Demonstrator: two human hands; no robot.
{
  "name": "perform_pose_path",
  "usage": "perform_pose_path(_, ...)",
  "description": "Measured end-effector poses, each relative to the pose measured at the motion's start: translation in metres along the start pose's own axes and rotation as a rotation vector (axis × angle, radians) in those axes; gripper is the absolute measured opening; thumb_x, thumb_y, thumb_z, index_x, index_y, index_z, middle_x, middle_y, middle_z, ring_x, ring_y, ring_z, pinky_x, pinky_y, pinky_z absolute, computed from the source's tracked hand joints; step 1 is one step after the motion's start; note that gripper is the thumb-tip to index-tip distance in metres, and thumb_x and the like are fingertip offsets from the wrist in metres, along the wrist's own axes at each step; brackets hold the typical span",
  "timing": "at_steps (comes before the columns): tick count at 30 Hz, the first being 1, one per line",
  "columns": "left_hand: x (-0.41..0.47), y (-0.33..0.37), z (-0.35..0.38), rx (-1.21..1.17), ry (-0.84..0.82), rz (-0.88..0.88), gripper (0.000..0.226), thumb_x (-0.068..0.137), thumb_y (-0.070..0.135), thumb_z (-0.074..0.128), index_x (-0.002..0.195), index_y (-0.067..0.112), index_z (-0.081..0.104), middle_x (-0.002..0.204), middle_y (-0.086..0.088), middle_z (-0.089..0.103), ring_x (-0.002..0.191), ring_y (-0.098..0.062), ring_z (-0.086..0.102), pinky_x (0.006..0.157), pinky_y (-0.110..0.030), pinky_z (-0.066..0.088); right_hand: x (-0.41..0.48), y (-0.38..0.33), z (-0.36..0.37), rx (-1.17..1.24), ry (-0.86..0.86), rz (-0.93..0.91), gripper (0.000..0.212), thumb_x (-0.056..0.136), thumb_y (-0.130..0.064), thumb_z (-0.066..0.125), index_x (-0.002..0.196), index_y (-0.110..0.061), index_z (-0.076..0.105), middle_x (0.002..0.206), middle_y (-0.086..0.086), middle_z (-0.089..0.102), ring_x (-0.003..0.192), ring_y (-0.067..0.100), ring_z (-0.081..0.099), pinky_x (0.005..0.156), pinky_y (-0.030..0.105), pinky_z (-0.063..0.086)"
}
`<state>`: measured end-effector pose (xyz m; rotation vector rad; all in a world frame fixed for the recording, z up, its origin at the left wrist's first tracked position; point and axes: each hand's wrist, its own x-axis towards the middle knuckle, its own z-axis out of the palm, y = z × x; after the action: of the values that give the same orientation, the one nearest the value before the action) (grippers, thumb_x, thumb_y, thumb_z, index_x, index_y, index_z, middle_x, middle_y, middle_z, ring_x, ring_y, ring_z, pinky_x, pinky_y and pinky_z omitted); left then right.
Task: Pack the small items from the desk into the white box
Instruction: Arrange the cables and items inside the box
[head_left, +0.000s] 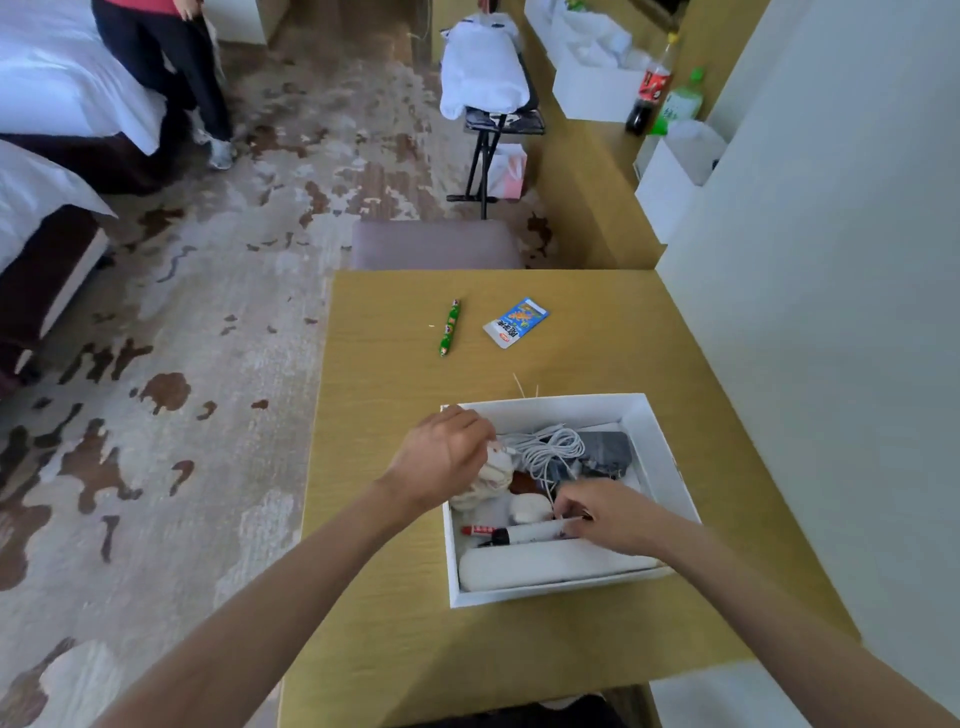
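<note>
Two forearms reach in from the near edge of the desk, and both hands are at work inside the box, which sits toward the desk's right edge, nearer the near edge than the far one. The left hand is curled round a cream bag at the box's left wall. The right hand has its fingertips bent down and pinching at the end of a pen; what else may lie between them I cannot tell.

Packing looks mostly done, by my reading. Counted inside the box:
- one coiled cable
- one grey pouch, at the far right corner
- one long white case, along the near wall
- one red tube
- one black-capped pen
- one cream bag
- one small white lump
- something brown beneath the cable, too hidden to name

Two items are left out on the desk, well apart from the box toward the far edge: one green stick and one blue packet, lying near each other but not touching. A couple of thin pale slivers lie just beyond the box's far wall; whether they count as items is unclear.
</note>
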<state>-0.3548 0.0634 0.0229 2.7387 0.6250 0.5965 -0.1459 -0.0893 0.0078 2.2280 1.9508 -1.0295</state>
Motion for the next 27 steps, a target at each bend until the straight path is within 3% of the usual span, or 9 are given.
perform_pose_path(3, 0.019, -0.005, 0.002, -0.057, 0.019, -0.034, 0.015, 0.089, 0.014, 0.055, 0.097, 0.01, 0.067, 0.095, -0.003, 0.07, 0.094, -0.025, 0.062, 0.073, -0.038, 0.053, -0.012, 0.002, -0.017, 0.058, 0.109, 0.061, 0.009, 0.093, -0.03, 0.055, 0.097, -0.025, 0.062, 0.1, -0.012, 0.065, 0.092, 0.004, 0.058, 0.078, 0.026, 0.048)
perform_pose_path(6, 0.041, -0.009, 0.007, -0.148, 0.048, -0.14, 0.015, 0.091, 0.016, 0.052, 0.097, 0.013, 0.065, 0.096, 0.001, 0.069, 0.097, -0.02, 0.059, 0.067, -0.039, 0.054, -0.021, 0.002, -0.039, 0.156, 0.265, 0.106, 0.012, 0.095, -0.034, 0.053, 0.092, -0.028, 0.063, 0.089, -0.015, 0.066, 0.082, -0.004, 0.057, 0.066, 0.014, 0.042)
perform_pose_path(8, 0.055, -0.014, 0.011, -0.219, 0.031, -0.233, 0.015, 0.091, 0.017, 0.05, 0.098, 0.016, 0.063, 0.098, 0.003, 0.067, 0.096, -0.018, 0.058, 0.067, -0.037, 0.053, -0.02, 0.003, -0.053, 0.232, 0.361, 0.128, 0.016, 0.095, -0.036, 0.053, 0.091, -0.026, 0.065, 0.088, -0.012, 0.068, 0.083, -0.005, 0.057, 0.066, 0.008, 0.043)
perform_pose_path(11, 0.074, -0.027, 0.019, -0.233, -0.064, -0.338, 0.018, 0.092, 0.019, 0.048, 0.102, 0.017, 0.063, 0.103, 0.001, 0.065, 0.093, -0.021, 0.059, 0.071, -0.037, 0.053, -0.007, 0.009, -0.072, 0.316, 0.444, 0.126, 0.02, 0.096, -0.035, 0.054, 0.094, -0.019, 0.066, 0.088, -0.012, 0.067, 0.082, 0.0, 0.06, 0.066, 0.011, 0.042)
perform_pose_path(16, 0.1, -0.051, 0.037, -0.369, -0.315, -0.549, 0.018, 0.088, 0.02, 0.05, 0.098, 0.022, 0.065, 0.099, 0.0, 0.066, 0.085, -0.023, 0.064, 0.081, -0.036, 0.054, 0.038, 0.026, -0.099, 0.372, 0.444, 0.073, 0.016, 0.098, -0.03, 0.052, 0.098, -0.02, 0.065, 0.092, -0.013, 0.065, 0.087, -0.008, 0.056, 0.071, 0.006, 0.04)
perform_pose_path(18, 0.109, -0.061, 0.047, -0.412, -0.367, -0.599, 0.018, 0.088, 0.021, 0.05, 0.097, 0.024, 0.066, 0.098, -0.001, 0.066, 0.079, -0.019, 0.064, 0.079, -0.033, 0.053, 0.06, 0.036, -0.108, 0.382, 0.408, 0.047, 0.014, 0.097, -0.031, 0.052, 0.097, -0.022, 0.064, 0.092, -0.01, 0.067, 0.085, 0.0, 0.06, 0.067, 0.006, 0.042)
perform_pose_path(21, 0.122, -0.076, 0.065, -0.368, -0.519, -0.602, 0.019, 0.091, 0.021, 0.052, 0.104, 0.019, 0.065, 0.11, -0.004, 0.067, 0.091, -0.017, 0.059, 0.081, -0.024, 0.044, 0.101, 0.055, -0.115, 0.35, 0.232, 0.042, 0.012, 0.096, -0.033, 0.054, 0.1, -0.024, 0.062, 0.096, -0.012, 0.064, 0.087, 0.001, 0.058, 0.064, 0.008, 0.041)
perform_pose_path(24, 0.136, -0.087, 0.083, -0.289, -0.77, -0.58, 0.024, 0.091, 0.023, 0.055, 0.113, 0.016, 0.062, 0.12, -0.003, 0.063, 0.106, -0.018, 0.057, 0.083, -0.022, 0.039, 0.147, 0.073, -0.109, 0.289, -0.031, 0.1, 0.011, 0.095, -0.022, 0.057, 0.106, -0.021, 0.059, 0.095, -0.009, 0.06, 0.088, 0.011, 0.058, 0.068, 0.02, 0.043)
perform_pose_path(27, 0.147, -0.093, 0.098, -0.255, -0.932, -0.595, 0.029, 0.09, 0.025, 0.059, 0.118, 0.018, 0.058, 0.125, -0.002, 0.06, 0.105, -0.017, 0.056, 0.082, -0.024, 0.041, 0.181, 0.083, -0.099, 0.107, -0.23, 0.115, 0.016, 0.093, -0.015, 0.06, 0.109, -0.017, 0.06, 0.101, 0.001, 0.063, 0.089, 0.019, 0.059, 0.072, 0.03, 0.045)
